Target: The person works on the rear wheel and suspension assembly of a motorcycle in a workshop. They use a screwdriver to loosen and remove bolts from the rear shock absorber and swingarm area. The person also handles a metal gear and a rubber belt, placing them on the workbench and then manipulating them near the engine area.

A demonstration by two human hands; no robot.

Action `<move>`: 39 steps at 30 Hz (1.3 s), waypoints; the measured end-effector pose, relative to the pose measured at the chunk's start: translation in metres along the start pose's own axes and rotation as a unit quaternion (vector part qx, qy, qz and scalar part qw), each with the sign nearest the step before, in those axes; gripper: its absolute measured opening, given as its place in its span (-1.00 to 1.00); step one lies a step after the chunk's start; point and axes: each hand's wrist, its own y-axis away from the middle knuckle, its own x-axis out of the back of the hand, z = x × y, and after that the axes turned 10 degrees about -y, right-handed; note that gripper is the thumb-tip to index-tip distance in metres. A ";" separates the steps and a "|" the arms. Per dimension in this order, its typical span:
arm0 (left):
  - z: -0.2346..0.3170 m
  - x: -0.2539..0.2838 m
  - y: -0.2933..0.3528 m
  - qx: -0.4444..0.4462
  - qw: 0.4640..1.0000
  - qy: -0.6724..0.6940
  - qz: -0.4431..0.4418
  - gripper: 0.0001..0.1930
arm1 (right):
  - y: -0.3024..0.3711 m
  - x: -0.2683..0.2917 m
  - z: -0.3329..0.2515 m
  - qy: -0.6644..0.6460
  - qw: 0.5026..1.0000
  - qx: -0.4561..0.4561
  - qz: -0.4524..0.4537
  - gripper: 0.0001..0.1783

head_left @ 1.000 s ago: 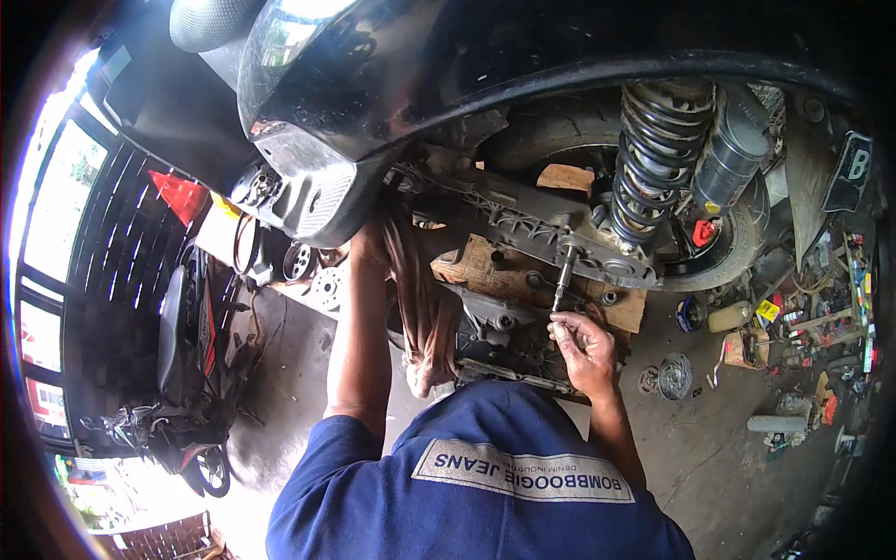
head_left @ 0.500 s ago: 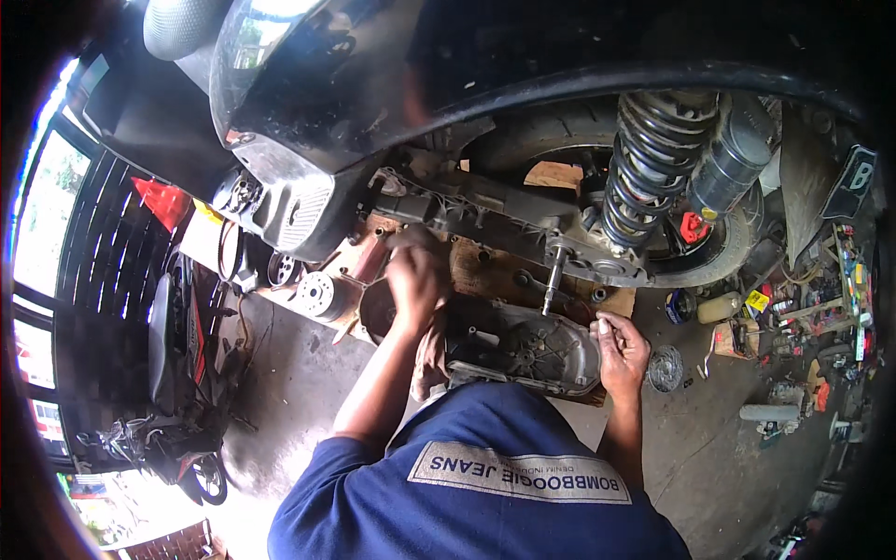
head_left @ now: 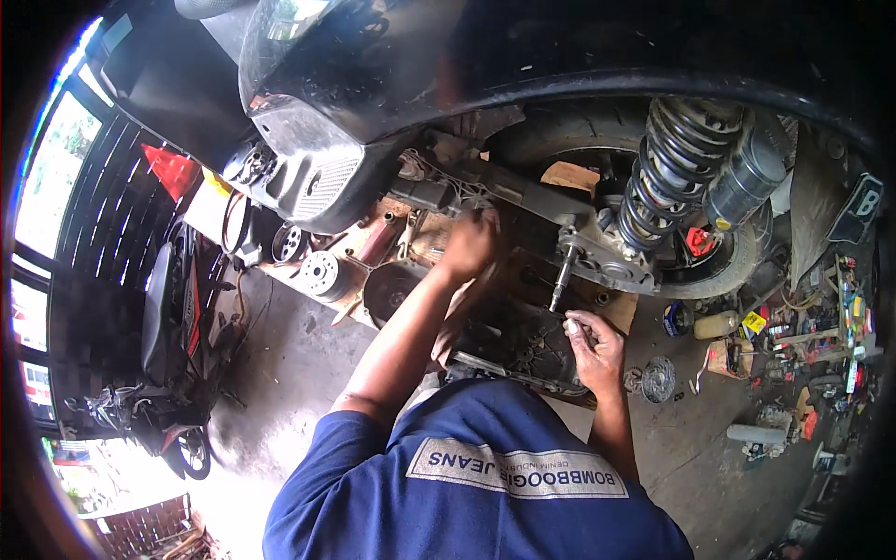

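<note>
Floor point(head_left: 280, 373) below — left hand point(head_left: 471, 245) grips one rag point(head_left: 455, 317), right hand point(head_left: 597, 352) pinched near one shaft point(head_left: 564, 275)

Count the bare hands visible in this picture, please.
2: the left hand at the long metal casing, and the right hand near the free end of the metal shaft. I see no others.
</note>
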 end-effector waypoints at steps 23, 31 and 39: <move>-0.071 0.030 -0.018 0.010 0.906 -0.293 0.305 -0.65 | 0.013 0.026 -0.003 0.056 0.998 0.017 0.011 -0.78; -0.066 0.020 0.012 -0.140 0.875 0.202 0.417 -0.68 | 0.025 0.048 -0.001 0.120 0.992 0.015 0.036 -0.79; -0.073 -0.074 0.031 -0.223 0.773 -0.536 0.256 -0.64 | 0.030 0.046 0.008 0.147 0.988 -0.037 0.005 -0.79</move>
